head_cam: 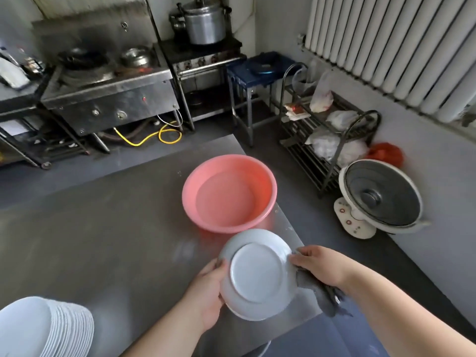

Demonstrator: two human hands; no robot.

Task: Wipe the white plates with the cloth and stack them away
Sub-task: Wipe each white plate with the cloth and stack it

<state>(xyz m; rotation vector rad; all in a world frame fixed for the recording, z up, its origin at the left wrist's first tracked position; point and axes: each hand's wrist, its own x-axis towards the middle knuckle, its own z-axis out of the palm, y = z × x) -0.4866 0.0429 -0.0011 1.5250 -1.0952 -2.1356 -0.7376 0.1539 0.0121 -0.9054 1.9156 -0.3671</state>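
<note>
A white plate [257, 273] is held above the near right corner of the steel table [103, 240], its underside facing me. My left hand [208, 292] grips the plate's left rim. My right hand [322, 266] holds a grey cloth [316, 292] against the plate's right rim; the cloth hangs down below the hand. A tall stack of white plates [49, 328] stands at the table's near left corner.
A pink basin [268, 186] holding water sits on the table just beyond the plate. On the floor to the right are a white fan heater [381, 199] and a metal rack [329, 130] with bags. Stoves [110, 91] line the far wall.
</note>
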